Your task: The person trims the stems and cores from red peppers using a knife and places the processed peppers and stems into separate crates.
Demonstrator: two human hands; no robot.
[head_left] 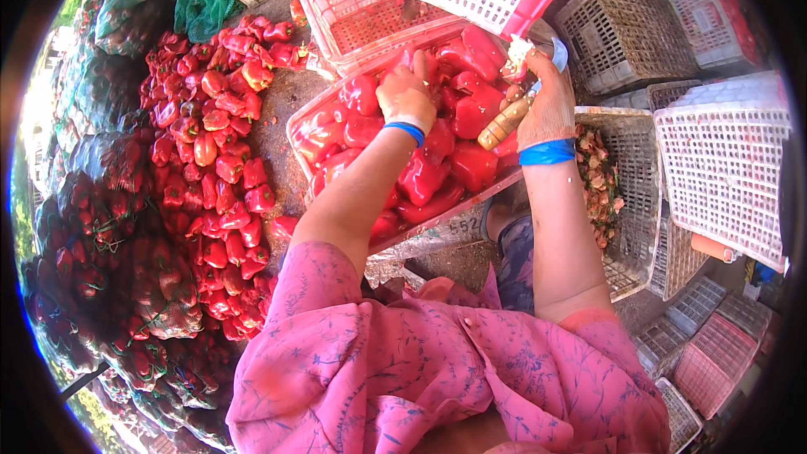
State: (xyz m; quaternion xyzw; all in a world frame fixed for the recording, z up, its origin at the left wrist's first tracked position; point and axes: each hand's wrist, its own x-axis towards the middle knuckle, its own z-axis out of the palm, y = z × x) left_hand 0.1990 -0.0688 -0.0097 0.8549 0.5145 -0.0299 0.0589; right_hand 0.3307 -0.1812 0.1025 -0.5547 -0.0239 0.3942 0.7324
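Observation:
My left hand [406, 97], in a thin glove with a blue cuff, reaches down into a pink crate [296, 124] full of cored red bell peppers [472, 164] and touches one of them; whether it grips it I cannot tell. My right hand [546, 105], also gloved, is closed around a knife with a wooden handle [504, 123]. At its fingertips it also holds a pale pepper core [517, 53] over the crate's far right corner.
A heap of whole red peppers [214, 160] lies on the ground to the left, with mesh sacks of peppers [109, 252] beyond it. A crate of pepper cores and scraps [598, 181] stands to the right. Stacked white, pink and grey crates [723, 160] surround the back and right.

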